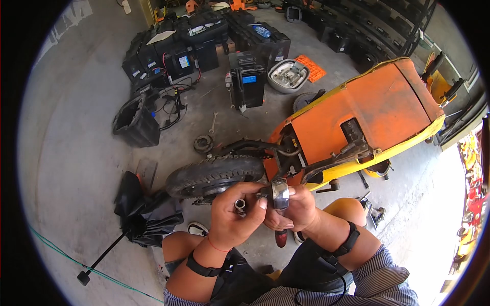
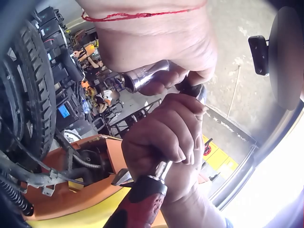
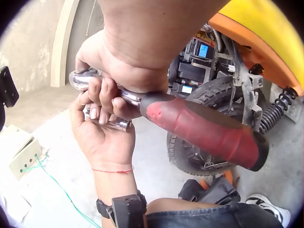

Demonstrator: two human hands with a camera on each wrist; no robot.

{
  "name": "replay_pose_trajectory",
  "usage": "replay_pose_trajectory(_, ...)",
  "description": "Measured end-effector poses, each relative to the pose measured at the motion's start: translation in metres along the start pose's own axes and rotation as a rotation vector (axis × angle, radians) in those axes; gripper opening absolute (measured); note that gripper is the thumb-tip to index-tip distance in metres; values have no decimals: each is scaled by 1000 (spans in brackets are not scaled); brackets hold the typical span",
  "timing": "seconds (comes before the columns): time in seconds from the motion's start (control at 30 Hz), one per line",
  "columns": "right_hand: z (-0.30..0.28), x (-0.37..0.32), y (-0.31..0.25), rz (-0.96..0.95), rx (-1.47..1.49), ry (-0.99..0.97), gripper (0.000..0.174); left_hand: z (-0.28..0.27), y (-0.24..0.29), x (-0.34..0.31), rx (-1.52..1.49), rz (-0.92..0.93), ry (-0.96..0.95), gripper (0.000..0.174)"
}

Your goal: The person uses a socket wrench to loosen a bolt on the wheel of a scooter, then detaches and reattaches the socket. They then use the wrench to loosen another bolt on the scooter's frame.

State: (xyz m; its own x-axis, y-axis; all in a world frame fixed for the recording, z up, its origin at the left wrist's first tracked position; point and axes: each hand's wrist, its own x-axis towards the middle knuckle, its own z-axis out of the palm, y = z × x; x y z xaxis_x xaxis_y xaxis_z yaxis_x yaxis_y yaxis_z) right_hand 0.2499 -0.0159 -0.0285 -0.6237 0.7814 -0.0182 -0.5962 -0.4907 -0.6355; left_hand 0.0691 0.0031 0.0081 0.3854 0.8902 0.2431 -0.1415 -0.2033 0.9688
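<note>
My right hand [image 1: 302, 208] grips a ratchet wrench by its chrome shank, just under the round head [image 1: 280, 194]. The wrench's red and black handle [image 3: 199, 129] sticks out below that hand. In my left hand [image 1: 230, 218] a chrome socket [image 2: 145, 77] lies held between the curled fingers and palm, its open end showing. The left thumb and fingertips are right at a dark piece on the side of the ratchet head. Both hands meet in front of the knees, and the fingers partly cover the socket and the head.
An orange and yellow vehicle [image 1: 367, 107] lies tipped over ahead, with its knobbly tyre [image 1: 219, 173] close beyond the hands. Black batteries [image 1: 247, 84], a grey basin [image 1: 288, 76] and a spanner [image 1: 214, 122] are on the concrete floor. A black bag-like heap [image 1: 143, 214] sits left.
</note>
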Motion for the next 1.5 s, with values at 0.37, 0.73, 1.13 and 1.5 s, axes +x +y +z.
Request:
replay_pose_trajectory(0.37,1,-1,-1,34,4,53,67,0,-4,0,42,43,-4,16)
replay_pose_trajectory(0.73,6,3,4,-60,228,-138,69,8,-5,-1,210,174,42,22)
replay_pose_trajectory(1.13,10,8,13,-108,286,-214,66,3,-5,2,289,335,62,22)
replay_pose_trajectory(1.5,9,10,14,-93,272,-182,67,0,-6,2,271,287,73,21)
